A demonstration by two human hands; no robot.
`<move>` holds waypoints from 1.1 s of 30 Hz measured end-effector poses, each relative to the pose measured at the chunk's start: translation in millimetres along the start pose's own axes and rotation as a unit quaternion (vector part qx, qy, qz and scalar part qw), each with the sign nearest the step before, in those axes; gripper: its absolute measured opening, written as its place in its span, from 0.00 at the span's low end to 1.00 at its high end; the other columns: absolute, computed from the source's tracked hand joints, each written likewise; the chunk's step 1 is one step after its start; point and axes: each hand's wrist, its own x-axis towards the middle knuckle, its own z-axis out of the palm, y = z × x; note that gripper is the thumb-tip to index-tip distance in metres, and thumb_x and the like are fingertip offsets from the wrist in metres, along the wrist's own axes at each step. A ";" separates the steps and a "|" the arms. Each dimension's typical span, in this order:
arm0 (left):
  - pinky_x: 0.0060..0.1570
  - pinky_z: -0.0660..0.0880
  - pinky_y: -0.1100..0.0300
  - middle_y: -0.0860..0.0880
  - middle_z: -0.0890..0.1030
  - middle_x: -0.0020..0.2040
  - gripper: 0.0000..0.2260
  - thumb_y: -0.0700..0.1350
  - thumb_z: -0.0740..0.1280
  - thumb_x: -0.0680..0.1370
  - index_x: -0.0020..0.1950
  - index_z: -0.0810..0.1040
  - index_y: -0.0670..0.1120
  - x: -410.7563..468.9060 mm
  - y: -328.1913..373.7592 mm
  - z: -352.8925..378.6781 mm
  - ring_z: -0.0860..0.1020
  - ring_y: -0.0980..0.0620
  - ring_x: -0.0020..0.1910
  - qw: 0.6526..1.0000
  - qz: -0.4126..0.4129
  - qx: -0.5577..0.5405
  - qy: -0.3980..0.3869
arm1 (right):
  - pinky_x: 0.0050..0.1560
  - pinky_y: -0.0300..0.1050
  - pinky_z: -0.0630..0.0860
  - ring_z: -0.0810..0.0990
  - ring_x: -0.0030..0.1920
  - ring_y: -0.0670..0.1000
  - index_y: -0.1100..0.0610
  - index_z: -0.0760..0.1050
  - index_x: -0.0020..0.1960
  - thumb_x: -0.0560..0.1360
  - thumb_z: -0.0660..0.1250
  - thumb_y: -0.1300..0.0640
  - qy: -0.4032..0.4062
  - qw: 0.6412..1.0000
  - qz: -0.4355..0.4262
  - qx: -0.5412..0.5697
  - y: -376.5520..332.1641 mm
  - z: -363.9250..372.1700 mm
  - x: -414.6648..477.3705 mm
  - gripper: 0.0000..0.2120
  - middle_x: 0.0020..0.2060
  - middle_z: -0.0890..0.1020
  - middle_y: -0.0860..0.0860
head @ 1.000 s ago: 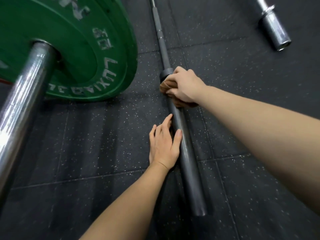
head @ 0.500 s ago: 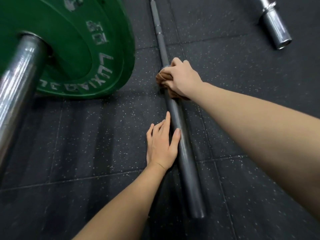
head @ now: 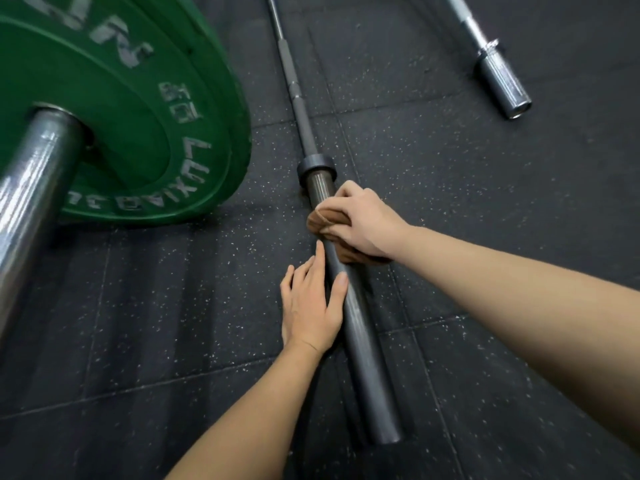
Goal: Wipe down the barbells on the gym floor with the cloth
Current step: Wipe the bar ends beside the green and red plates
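A dark grey barbell lies on the black rubber floor, its sleeve running from the collar toward me. My right hand grips a brown cloth wrapped over the sleeve, a little below the collar. My left hand lies flat on the floor beside the sleeve, fingers straight, with the thumb resting on the sleeve's top. Part of the cloth is hidden under my right hand.
A second barbell with a green bumper plate and shiny sleeve fills the left. A third, chrome barbell sleeve lies at the upper right. Speckled black floor tiles surround everything.
My right hand has slid with the cloth down the sleeve toward me, uncovering the collar. My left hand has stayed in place beside the sleeve.
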 end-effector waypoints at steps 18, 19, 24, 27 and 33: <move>0.80 0.48 0.53 0.47 0.73 0.74 0.33 0.63 0.43 0.82 0.83 0.56 0.48 -0.1 1.8 0.4 0.63 0.53 0.76 1.000 -0.007 0.026 -0.009 | 0.60 0.53 0.73 0.72 0.55 0.56 0.41 0.80 0.58 0.77 0.70 0.46 0.048 0.998 0.000 0.036 2.9 9.9 -25.0 0.10 0.53 0.71 0.47; 0.80 0.48 0.53 0.46 0.72 0.74 0.33 0.63 0.43 0.82 0.83 0.56 0.47 -0.4 2.1 0.2 0.62 0.52 0.76 1.000 -0.008 0.028 -0.011 | 0.60 0.53 0.73 0.71 0.56 0.56 0.40 0.79 0.59 0.77 0.70 0.45 0.042 0.998 -0.003 0.038 3.2 9.2 -29.4 0.11 0.53 0.71 0.47; 0.80 0.48 0.52 0.47 0.72 0.75 0.32 0.63 0.44 0.82 0.84 0.53 0.49 0.0 3.8 -1.1 0.60 0.54 0.76 0.999 -0.004 0.033 -0.016 | 0.57 0.57 0.76 0.71 0.56 0.54 0.38 0.78 0.59 0.77 0.70 0.44 0.057 0.998 -0.002 0.011 4.6 8.3 -5.1 0.11 0.52 0.70 0.46; 0.80 0.47 0.53 0.48 0.72 0.75 0.32 0.62 0.45 0.82 0.84 0.51 0.49 -0.3 5.1 -2.9 0.60 0.54 0.76 0.999 -0.007 0.035 -0.023 | 0.59 0.56 0.76 0.72 0.56 0.56 0.39 0.79 0.57 0.77 0.72 0.46 0.079 0.996 0.037 0.026 3.7 6.1 23.6 0.10 0.50 0.69 0.45; 0.80 0.48 0.52 0.48 0.73 0.74 0.33 0.63 0.44 0.81 0.84 0.52 0.51 -0.4 7.0 -5.8 0.60 0.54 0.76 0.999 -0.010 0.030 -0.028 | 0.61 0.46 0.71 0.74 0.56 0.55 0.43 0.80 0.61 0.77 0.72 0.48 0.086 0.993 0.053 0.065 4.0 6.0 9.3 0.12 0.52 0.71 0.47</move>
